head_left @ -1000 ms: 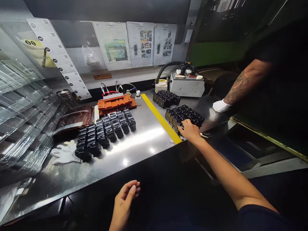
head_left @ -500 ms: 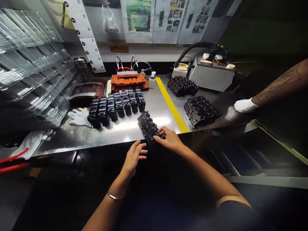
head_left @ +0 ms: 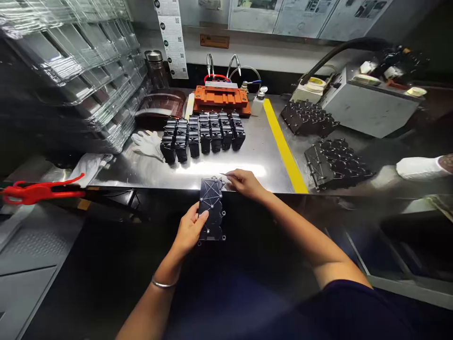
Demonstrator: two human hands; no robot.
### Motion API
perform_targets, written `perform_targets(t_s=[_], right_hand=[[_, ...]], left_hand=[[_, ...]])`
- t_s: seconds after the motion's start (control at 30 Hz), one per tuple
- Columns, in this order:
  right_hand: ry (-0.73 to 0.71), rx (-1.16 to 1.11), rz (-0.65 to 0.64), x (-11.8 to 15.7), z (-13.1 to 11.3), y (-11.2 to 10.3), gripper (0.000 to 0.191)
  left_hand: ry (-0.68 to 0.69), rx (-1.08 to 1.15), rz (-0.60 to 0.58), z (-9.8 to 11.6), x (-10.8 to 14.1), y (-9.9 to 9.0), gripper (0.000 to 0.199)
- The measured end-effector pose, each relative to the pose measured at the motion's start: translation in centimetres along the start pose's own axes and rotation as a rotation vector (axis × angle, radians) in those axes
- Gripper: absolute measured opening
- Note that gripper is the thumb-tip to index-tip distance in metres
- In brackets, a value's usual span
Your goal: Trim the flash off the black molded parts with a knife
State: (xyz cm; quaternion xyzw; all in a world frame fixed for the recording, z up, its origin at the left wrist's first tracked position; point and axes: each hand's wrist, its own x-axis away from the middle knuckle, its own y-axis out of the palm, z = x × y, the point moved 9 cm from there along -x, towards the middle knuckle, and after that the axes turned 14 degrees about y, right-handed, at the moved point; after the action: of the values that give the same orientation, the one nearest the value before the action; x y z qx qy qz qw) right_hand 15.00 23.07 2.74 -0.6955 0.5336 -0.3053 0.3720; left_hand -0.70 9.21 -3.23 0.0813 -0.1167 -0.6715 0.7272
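My left hand (head_left: 191, 228) is closed around the side of a black moulded plastic housing (head_left: 211, 208) with ribs and small screw lugs, thumb on its face. The housing is held upright just off the front edge of the bench. At its upper right corner is my right hand (head_left: 246, 183), fingertips pinched together. A thin pointed sliver shows at those fingertips, too small to name. Behind, a row of several similar black housings (head_left: 205, 133) stands on the steel bench (head_left: 148, 171).
An orange fixture (head_left: 221, 100) stands behind the row. Clear plastic trays (head_left: 85, 80) are stacked left, near white gloves (head_left: 146, 144) and a red-handled tool (head_left: 42, 190). Beyond the yellow tape (head_left: 283, 146) lie black housing blocks (head_left: 336, 163), a grey machine (head_left: 378, 104) and another person's gloved hand (head_left: 419, 167).
The housing has left the bench edge and turned upright, now gripped by my left hand, which was open. My right hand has moved to its top corner. The view has shifted.
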Motion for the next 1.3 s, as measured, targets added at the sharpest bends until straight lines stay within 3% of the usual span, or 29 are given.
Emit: perform_targets(t_s=[0.2, 0.4, 0.63, 0.93, 1.1, 1.3], right_hand=[[-0.06, 0.14, 0.08, 2.6, -1.9, 0.5, 0.026], [-0.066, 0.262, 0.138, 1.9, -2.1, 0.2, 0.03], [-0.18, 0.365, 0.124, 1.4, -3.2, 0.0, 0.031], [-0.129, 0.32, 0.106, 1.9, -2.7, -0.8, 0.031], [-0.217, 0.161, 0.034, 4.9, -2.1, -0.4, 0.034], [-0.293, 0.294, 0.064, 5.8, -2.8, -0.2, 0.042]], left_hand=[[0.045, -0.104, -0.048, -0.2, 0.3, -0.3, 0.06], [0.044, -0.12, -0.045, 0.5, 0.0, 0.1, 0.058], [0.073, -0.189, -0.062, 1.1, -0.3, 0.0, 0.056], [0.048, -0.214, -0.055, 1.1, -0.4, -0.4, 0.054], [0.025, -0.197, -0.058, 1.0, -0.2, -0.4, 0.052], [0.023, -0.208, -0.043, 0.9, -0.3, -0.5, 0.051]])
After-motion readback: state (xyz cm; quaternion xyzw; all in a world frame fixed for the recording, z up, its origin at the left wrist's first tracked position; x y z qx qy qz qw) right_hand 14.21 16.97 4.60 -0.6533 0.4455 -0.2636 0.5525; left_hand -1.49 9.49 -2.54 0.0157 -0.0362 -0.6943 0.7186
